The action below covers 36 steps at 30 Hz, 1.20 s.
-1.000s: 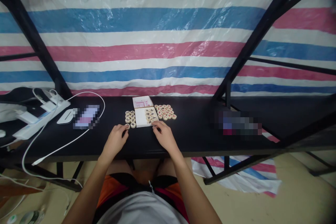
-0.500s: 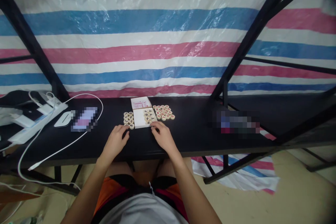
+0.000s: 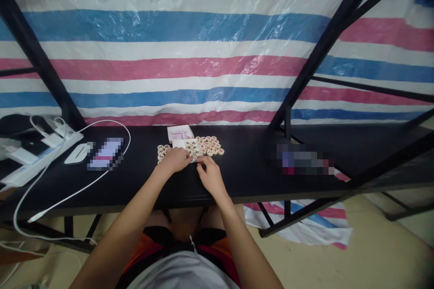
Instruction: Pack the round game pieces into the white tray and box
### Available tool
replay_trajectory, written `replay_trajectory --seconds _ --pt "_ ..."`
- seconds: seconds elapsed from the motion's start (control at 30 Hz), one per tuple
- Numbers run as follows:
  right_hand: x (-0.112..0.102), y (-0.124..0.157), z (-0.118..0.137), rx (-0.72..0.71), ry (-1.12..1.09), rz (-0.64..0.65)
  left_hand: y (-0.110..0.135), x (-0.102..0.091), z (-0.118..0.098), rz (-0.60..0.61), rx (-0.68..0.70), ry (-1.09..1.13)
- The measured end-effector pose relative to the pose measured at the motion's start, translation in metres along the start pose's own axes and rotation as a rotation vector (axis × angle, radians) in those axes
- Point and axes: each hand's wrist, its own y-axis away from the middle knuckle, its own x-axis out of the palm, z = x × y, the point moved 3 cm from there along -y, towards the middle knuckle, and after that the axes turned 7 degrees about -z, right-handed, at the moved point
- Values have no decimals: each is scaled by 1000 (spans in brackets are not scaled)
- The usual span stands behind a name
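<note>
A small white box point(image 3: 182, 144) lies on the black table point(image 3: 244, 176), with several round wooden chess pieces point(image 3: 192, 146) inside it. More pieces with red marks point(image 3: 210, 145) lie to its right and some with black marks point(image 3: 162, 149) to its left. Its lid point(image 3: 179, 133) lies behind it. My left hand point(image 3: 175, 160) rests over the box's near left part, fingers curled down on it. My right hand point(image 3: 210, 176) sits at the box's near right corner, fingertips pinched by a piece; what they hold is unclear.
At the left stand a white mouse point(image 3: 76, 153), a blurred phone point(image 3: 104, 154), a power strip point(image 3: 37, 162) and white cables point(image 3: 68, 196). A blurred object point(image 3: 303, 161) lies at the right. Black frame posts point(image 3: 325, 45) rise before a striped tarp point(image 3: 190, 45).
My left hand has moved up and right from the table's near edge onto the box. My right hand has barely shifted. The camera tilted slightly.
</note>
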Motion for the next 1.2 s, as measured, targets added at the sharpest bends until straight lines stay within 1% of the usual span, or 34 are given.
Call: replay_trajectory --seconds 0.07,0.17,0.27,0.37,0.47,0.63,0.77,0.9,1.0,1.1,1.2 --pt "0 0 0 -2 -14 -3 -4 1 -3 -21 19 37" --pt "-1 -1 1 7 -24 -7 -7 5 -4 6 31 110" --pt "-1 -1 3 7 -34 5 -8 9 -1 8 43 159" --pt "-1 0 4 -6 -44 43 -11 12 4 -1 44 182" --pt "0 0 4 -18 -34 52 -16 13 9 6 10 215" --pt "0 1 2 -24 60 -20 -29 16 14 79 -84 288" --pt "1 1 1 -5 80 -2 -35 21 16 103 -138 345" --pt "1 1 1 -5 65 -2 -36 25 15 98 -120 408" --pt "0 1 1 -4 48 -3 -36 26 13 83 -77 436" --pt "0 1 1 2 37 1 -35 26 12 120 -33 454" --pt "0 1 2 3 26 5 -35 24 10 150 -29 419"
